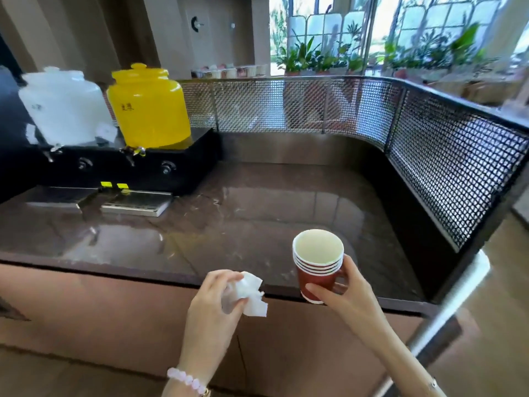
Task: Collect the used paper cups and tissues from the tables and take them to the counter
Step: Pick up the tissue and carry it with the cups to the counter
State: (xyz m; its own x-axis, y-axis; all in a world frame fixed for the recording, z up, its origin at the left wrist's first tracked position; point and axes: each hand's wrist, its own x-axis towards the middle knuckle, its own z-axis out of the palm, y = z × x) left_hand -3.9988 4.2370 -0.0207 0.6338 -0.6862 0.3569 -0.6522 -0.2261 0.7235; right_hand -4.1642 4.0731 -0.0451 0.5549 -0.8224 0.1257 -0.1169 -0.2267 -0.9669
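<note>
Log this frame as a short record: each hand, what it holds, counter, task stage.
left hand: grips crumpled tissue, over the counter's front edge
right hand: holds stacked red cups, upright
cups: top one looks empty; base at counter edge, contact unclear
counter: white dispenser and yellow dispenser at back left
stage: both items at counter, not yet released

Two bare forearms end in the person's left hand [211,299] and right hand [340,293], and the left wrist wears a bracelet [186,379] of round, glossy, pale pink beads strung close together, with a small gold-coloured piece at the end nearest the bottom edge.
</note>
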